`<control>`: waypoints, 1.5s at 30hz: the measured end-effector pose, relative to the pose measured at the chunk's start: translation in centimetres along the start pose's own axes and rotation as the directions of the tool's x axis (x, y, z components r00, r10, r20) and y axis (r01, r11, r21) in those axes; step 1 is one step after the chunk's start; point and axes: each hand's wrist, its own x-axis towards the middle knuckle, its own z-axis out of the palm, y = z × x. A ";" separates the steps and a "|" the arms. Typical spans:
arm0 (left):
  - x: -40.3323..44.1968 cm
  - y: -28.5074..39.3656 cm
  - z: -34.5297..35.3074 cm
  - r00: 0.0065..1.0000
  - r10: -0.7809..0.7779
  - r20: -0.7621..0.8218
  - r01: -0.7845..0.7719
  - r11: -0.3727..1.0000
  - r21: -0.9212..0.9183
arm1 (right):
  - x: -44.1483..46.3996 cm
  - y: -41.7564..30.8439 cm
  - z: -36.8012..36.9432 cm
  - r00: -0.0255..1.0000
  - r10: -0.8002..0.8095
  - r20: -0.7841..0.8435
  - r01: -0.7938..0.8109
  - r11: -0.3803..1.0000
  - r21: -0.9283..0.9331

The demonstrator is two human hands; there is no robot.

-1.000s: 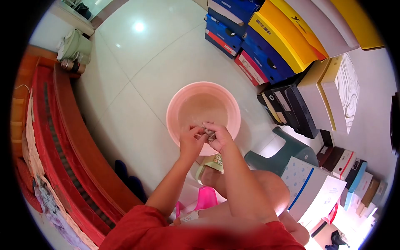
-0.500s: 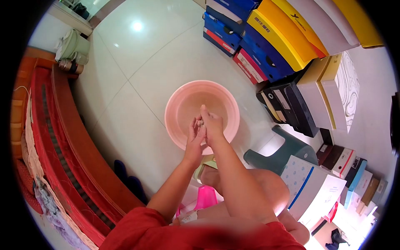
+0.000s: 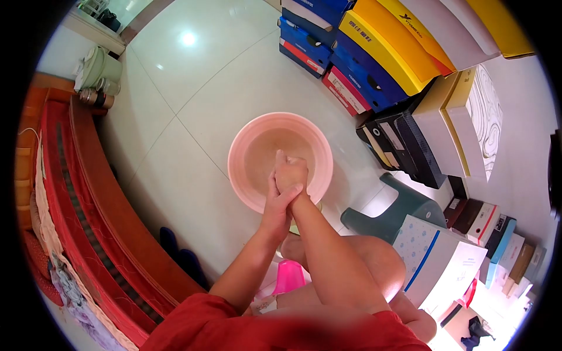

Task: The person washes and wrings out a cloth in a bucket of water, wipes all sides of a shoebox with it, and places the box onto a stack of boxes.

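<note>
A round pink basin (image 3: 236, 175) with cloudy, brownish water stands on the tiled floor. Over its near half my two hands are pressed together. My right hand (image 3: 291, 174) lies on top, its fingers curled in and its thumb side pointing to the far rim. Below and to the left of it, my left hand (image 3: 277, 202) wraps round its heel and wrist, thumb across. Whatever lies between the palms is hidden.
Stacked shoe boxes (image 3: 380, 44) rise at the upper right. A dark green stool (image 3: 404, 205) stands right of the basin, beside a white box (image 3: 430, 263). A pink plastic object (image 3: 288, 276) is near my legs. A red-covered wooden bench (image 3: 99, 228) runs along the left.
My hands were apart at the fingers, working a small greyish lump; now they are clasped, and the lump is out of sight. The view has shifted slightly.
</note>
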 end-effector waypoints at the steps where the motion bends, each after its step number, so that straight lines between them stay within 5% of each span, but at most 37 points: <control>1: -0.2 0.1 0.2 1.000 -0.008 -0.017 0.008 1.000 0.001 | 0.0 0.0 -0.1 1.000 0.008 0.027 -0.006 0.998 -0.056; 15: 0.1 -1.1 -0.7 0.999 0.009 -0.035 -0.009 1.000 0.005 | 0.1 0.5 -0.1 0.996 0.066 0.055 -0.055 0.984 -0.168; 21: 1.4 -2.3 -3.7 0.999 -0.042 -0.021 0.042 0.999 -0.009 | 2.7 4.6 0.4 0.980 0.154 0.125 -0.155 0.988 0.003; 24: 2.2 -2.5 -5.6 0.994 -0.083 -0.071 0.093 0.983 0.159 | 2.6 4.5 -0.1 0.965 0.195 0.173 -0.200 0.980 0.008; 26: 2.9 -3.6 -7.3 0.976 0.207 0.076 -0.215 0.826 0.521 | 1.2 3.1 -1.1 0.890 0.242 0.386 -0.348 0.908 0.233; 27: 4.0 -4.4 -8.8 0.975 0.209 0.080 -0.220 0.823 0.524 | 0.5 2.2 -1.5 0.891 0.237 0.386 -0.345 0.908 0.238; 29: 6.0 -5.7 -11.4 0.833 0.547 0.084 -0.374 0.443 0.815 | -0.2 1.2 -2.0 0.917 0.264 0.299 -0.314 0.941 0.129; 30: 5.3 -4.5 -10.3 0.828 0.553 0.089 -0.381 0.439 0.814 | -0.2 1.2 -2.2 0.925 0.267 0.270 -0.301 0.949 0.092; 31: 4.0 -2.5 -8.4 0.932 0.339 -0.125 -0.201 0.774 0.600 | 0.6 2.4 -2.5 0.937 0.235 0.259 -0.216 0.971 -0.101; 32: 3.3 -1.3 -7.1 0.969 0.043 -0.243 0.028 0.959 0.283 | 0.6 2.8 -2.6 0.943 0.215 0.253 -0.169 0.967 -0.192; 36: 2.2 -0.5 -6.5 0.974 0.106 -0.200 -0.050 0.962 0.270 | -1.0 2.5 -2.0 0.992 -0.027 0.122 0.066 0.941 -0.331; 39: 0.8 0.1 -5.2 0.958 0.241 -0.156 -0.158 0.896 0.416 | -2.2 0.3 -3.1 0.994 -0.088 0.066 0.093 0.992 -0.085; 41: -1.0 1.4 -3.6 0.948 0.319 0.002 -0.261 0.772 0.580 | -4.5 -2.9 -5.5 0.969 -0.076 0.234 0.112 0.984 -0.142; 45: -4.6 3.4 1.8 0.940 0.242 0.243 -0.340 0.740 0.580 | -9.9 -5.3 -11.7 0.951 -0.308 0.028 0.306 0.928 -0.213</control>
